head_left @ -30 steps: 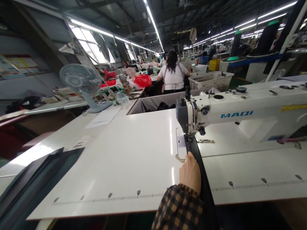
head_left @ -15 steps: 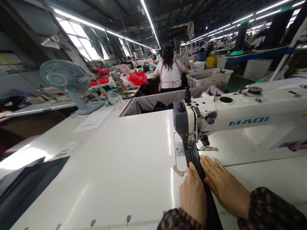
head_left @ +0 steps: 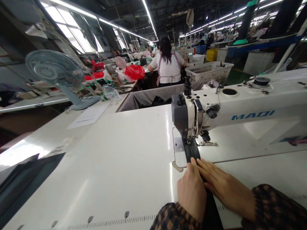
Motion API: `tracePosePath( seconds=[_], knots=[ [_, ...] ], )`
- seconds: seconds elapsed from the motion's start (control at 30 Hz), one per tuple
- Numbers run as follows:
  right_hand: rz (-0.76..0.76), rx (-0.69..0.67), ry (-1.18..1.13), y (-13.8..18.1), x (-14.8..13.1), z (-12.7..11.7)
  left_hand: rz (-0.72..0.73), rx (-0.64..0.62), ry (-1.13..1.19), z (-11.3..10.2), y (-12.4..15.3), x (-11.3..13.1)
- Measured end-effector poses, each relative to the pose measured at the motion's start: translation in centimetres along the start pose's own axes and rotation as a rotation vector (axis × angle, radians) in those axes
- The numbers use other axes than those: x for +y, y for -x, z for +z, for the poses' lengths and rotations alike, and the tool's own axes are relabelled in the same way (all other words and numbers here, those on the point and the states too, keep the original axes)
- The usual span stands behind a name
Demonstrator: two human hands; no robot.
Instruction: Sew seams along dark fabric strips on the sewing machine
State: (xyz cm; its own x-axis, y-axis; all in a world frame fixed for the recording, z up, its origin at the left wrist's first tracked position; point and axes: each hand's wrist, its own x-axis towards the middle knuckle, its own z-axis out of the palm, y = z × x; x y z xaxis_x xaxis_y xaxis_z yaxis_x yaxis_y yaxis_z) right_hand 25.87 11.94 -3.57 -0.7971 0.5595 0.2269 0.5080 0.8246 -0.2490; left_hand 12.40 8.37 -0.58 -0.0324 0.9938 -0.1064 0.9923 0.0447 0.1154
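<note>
A narrow strip of black fabric (head_left: 191, 151) runs from under the presser foot of the sewing machine (head_left: 189, 118) toward me, a lengthwise fold or seam along it. My left hand (head_left: 192, 191) is closed on the strip a short way in front of the foot, fingers curled and thumb side up. Against the strip's right side lies my right hand (head_left: 223, 183), its fingers stretched out and its fingertips close to those of the left. The strip's near part passes between my wrists and out of the bottom of the view.
Dark fabric pieces (head_left: 28, 179) lie at the table's left. A fan (head_left: 57, 76) and a paper sheet (head_left: 88, 116) stand beyond them. Behind the table edge hangs a grey cloth bin (head_left: 134, 100) with dark pieces inside. A co-worker (head_left: 169, 67) sits ahead beside a white basket (head_left: 211, 72).
My right hand's fingers have shifted left onto the strip, close against my left hand. The left hand keeps its grip. The whole view has tilted slightly.
</note>
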Motion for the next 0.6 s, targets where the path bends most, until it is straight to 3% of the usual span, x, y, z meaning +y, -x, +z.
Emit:
tracePosePath(
  seconds=[0.2,0.47,0.6],
  knots=[
    [0.028,0.023,-0.030,0.4,-0.6,0.3,0.024,-0.044,-0.020,-0.9,-0.3,0.5],
    [0.088,0.056,-0.027,-0.7,-0.4,0.9,0.080,-0.035,-0.038,-2.1,-2.9,0.4],
    [0.088,0.059,-0.003,-1.3,-0.3,0.8,0.074,0.035,-0.028,-2.3,-3.0,0.3]
  ],
)
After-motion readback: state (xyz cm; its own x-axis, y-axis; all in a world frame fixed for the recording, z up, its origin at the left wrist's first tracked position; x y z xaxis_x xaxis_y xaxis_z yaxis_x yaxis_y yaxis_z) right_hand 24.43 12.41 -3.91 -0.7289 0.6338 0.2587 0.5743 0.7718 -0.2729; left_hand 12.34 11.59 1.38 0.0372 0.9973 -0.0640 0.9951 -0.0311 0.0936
